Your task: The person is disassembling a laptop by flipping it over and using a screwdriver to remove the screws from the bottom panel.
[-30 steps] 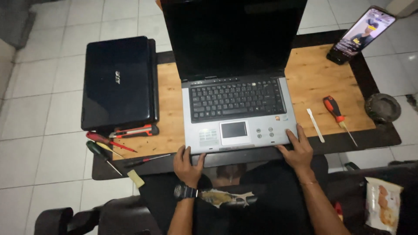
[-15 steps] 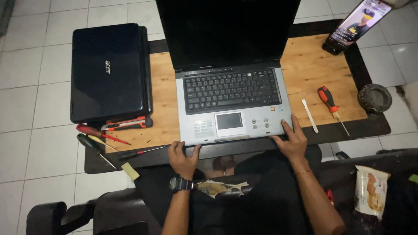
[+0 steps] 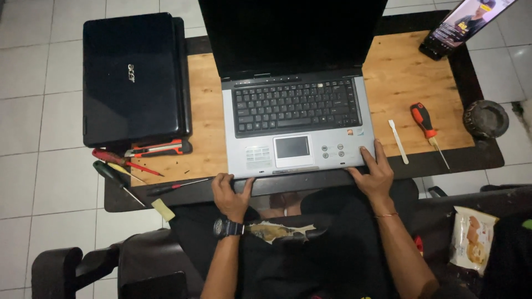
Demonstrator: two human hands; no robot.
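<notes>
Head view looks down on a low wooden table (image 3: 210,122) with a dark rim, standing on a tiled floor (image 3: 39,111). Most of its middle is taken by an open silver laptop (image 3: 296,127), screen dark and tilted back, front edge flush with the table's near edge. A closed black laptop (image 3: 133,77) lies at the left end, overhanging the table's left side.

Both hands are on the open laptop's front. The left hand (image 3: 230,194) curls under the front left corner, fingers hooked on the lip. The right hand (image 3: 374,169) lies over the front right corner, thumb along the front edge and fingers spread on the palm rest. Neither holds a tool. By the look of it, the step in hand is gripping or squaring up the machine, and any move of it wants both corners held evenly.

Room is tight. Left of the laptop is a narrow strip of bare wood before the black one. To the right there is more space, though a white pry stick (image 3: 398,142) and an orange screwdriver (image 3: 425,126) lie there, with a phone (image 3: 465,25) at the far corner and a round dark dish (image 3: 486,118) on the right rim. Small tools (image 3: 130,166) crowd the near left edge.
</notes>
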